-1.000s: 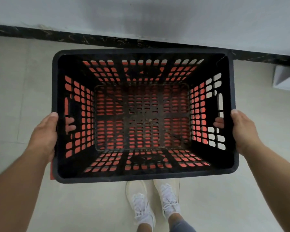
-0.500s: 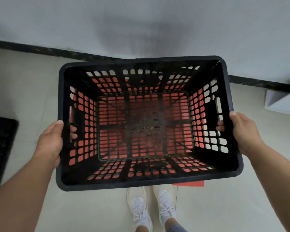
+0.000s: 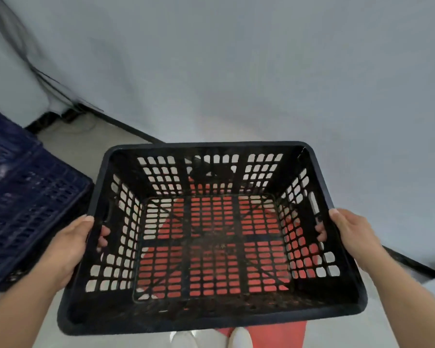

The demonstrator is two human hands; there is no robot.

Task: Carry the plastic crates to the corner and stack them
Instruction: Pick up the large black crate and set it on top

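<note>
Head view: both hands hold empty black crate (image 3: 211,320).

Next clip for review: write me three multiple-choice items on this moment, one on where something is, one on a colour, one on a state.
1. Where is the dark blue crate?
A. To the left of the black crate
B. Inside it
C. On top of it

2. What colour shows through the black crate's slotted floor?
A. Green
B. Red
C. Yellow

3. How is the black crate held?
A. By one hand
B. By both hands at its side handles
C. Not held at all

Answers: 1 A, the blue crate sits on the floor at the left edge of the view. 2 B, red shows through the slots. 3 B, the left hand and right hand each grip a side.
</note>
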